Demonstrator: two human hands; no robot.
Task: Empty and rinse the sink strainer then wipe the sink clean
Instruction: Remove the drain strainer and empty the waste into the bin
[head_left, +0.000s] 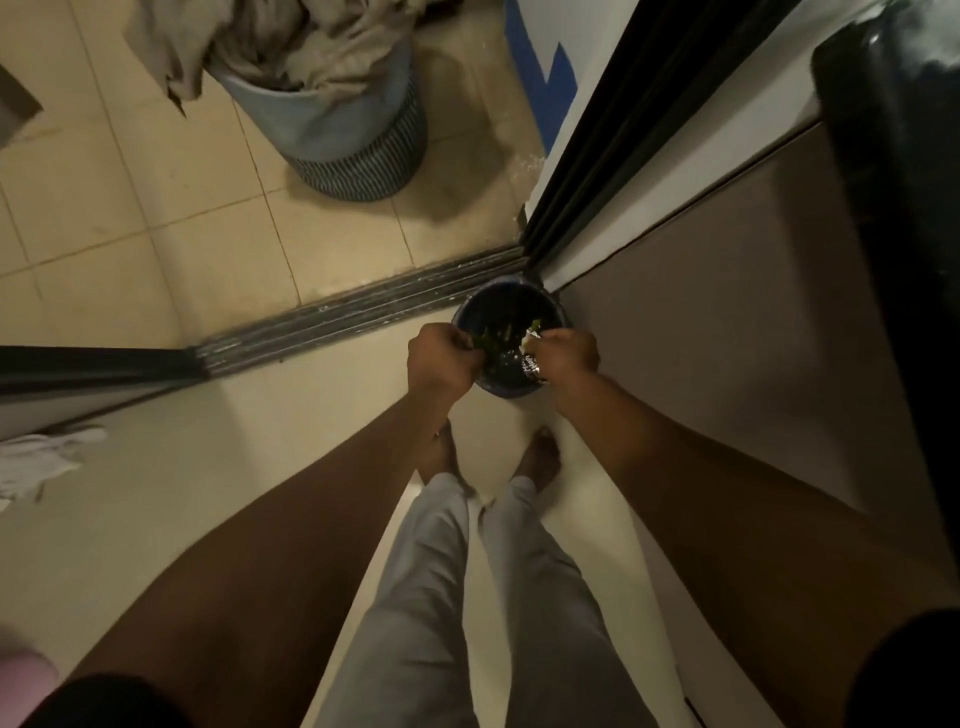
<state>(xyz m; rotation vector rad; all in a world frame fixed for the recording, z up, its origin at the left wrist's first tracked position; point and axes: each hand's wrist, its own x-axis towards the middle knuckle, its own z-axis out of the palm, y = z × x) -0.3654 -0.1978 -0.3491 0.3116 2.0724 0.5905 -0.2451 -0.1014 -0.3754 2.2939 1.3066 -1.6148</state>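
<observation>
A small dark blue bin stands on the floor in the corner by the door track, with green scraps inside it. Both my hands hover over its opening. My left hand is closed at the bin's left rim, pinching a bit of green scrap. My right hand is closed at the right rim on a small shiny printed piece; I cannot tell whether this is the strainer. No sink is in view.
A sliding-door track runs across the floor just beyond the bin. A grey laundry basket heaped with cloth stands past it on the tiles. A brown cabinet front lines the right side. A white cloth lies at left. My bare feet stand close behind the bin.
</observation>
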